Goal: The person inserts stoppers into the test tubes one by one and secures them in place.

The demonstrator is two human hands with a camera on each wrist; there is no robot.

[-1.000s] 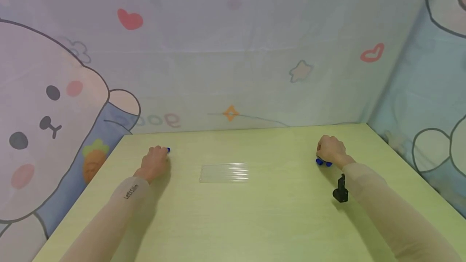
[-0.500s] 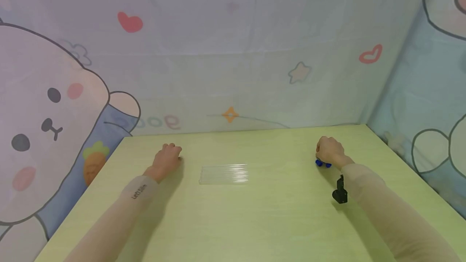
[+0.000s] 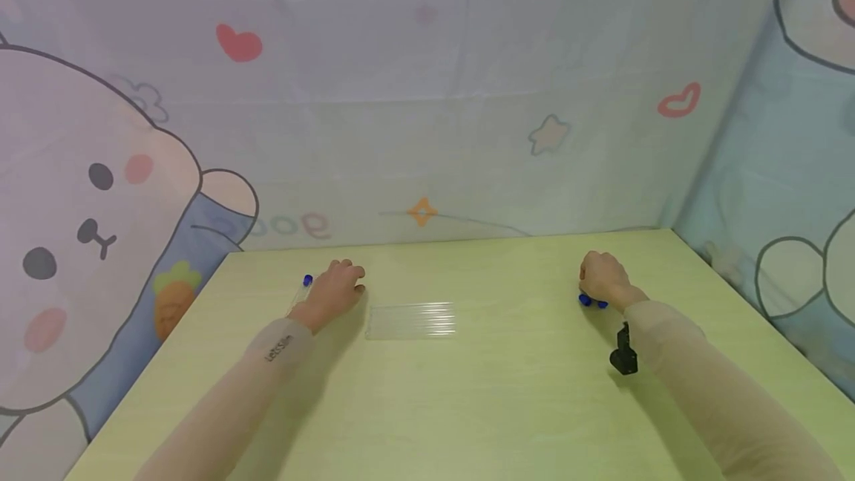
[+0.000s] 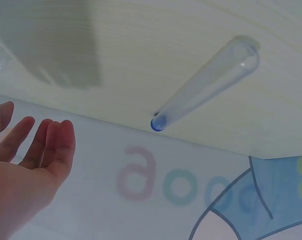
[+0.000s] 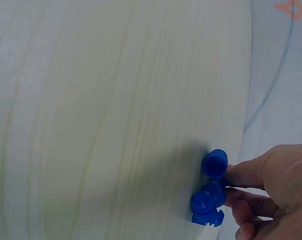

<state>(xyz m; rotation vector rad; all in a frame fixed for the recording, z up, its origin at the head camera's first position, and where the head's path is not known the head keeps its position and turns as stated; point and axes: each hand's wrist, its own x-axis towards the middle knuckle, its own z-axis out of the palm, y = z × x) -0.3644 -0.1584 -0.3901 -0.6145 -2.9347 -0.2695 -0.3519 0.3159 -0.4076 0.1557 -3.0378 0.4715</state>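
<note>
Fingers of the left hand (image 3: pixel 336 286) lie relaxed and empty between a capped clear plastic tube (image 4: pixel 203 91) and a row of clear tubes (image 3: pixel 410 318) on the pale wooden table (image 3: pixel 467 392). Right hand (image 3: pixel 604 280) pinches small blue plastic caps (image 5: pixel 209 195) near the table's right side.

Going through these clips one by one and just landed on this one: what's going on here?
A person works at a light green table with both hands. The left hand is open beside a row of clear tubes; one capped tube lies apart on the table to its left. The right hand rests at a small cluster of blue caps, fingertips touching them. A small black object sits by the right forearm.
</note>
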